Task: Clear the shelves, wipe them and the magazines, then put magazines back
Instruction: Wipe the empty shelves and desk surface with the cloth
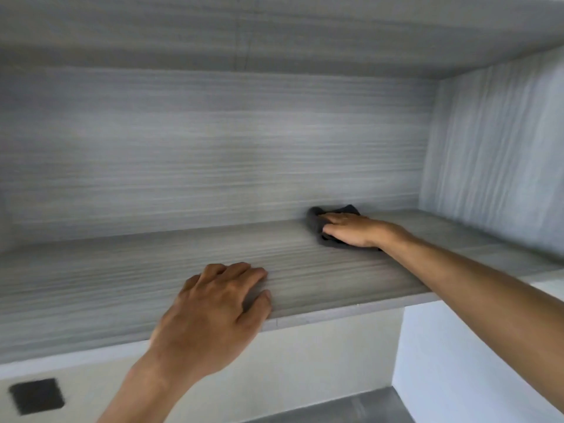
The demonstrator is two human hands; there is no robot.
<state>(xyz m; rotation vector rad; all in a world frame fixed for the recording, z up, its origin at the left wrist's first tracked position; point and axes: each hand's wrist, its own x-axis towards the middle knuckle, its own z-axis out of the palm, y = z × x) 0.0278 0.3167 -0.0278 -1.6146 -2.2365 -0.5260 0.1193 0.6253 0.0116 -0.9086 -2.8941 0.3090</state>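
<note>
While the right hand (351, 230) is lying flat on a dark grey cloth (320, 224) right of the frame's centre, its fingers are stretching out straight and close together across the fabric, pressing it down onto the shelf (152, 270). The cloth is bunching up beyond the fingertips, toward the back panel (213, 148), and a strip of it is showing under the heel of the hand. The right forearm is reaching in from the lower right edge of the frame, crossing over the shelf's front edge.

Lower in the frame, left of centre, the left hand (213, 306) is resting on the front part of the shelf. Its fingers are bending gently and sitting slightly apart, their tips touching the grey wood-grain surface, with the thumb lying near the front edge; it is holding nothing.

The shelf is running across the whole width of the picture, grey with fine horizontal streaks, and the back panel behind it is showing the same grain. A side wall (488, 148) of the same material is closing the compartment in the upper right, and the underside of another board (274, 25) is spanning the top of the frame. No magazines are showing in this view. Below the shelf, a pale wall is filling the lower part, with a dark square fitting (36, 395) sitting in the lower left corner.
</note>
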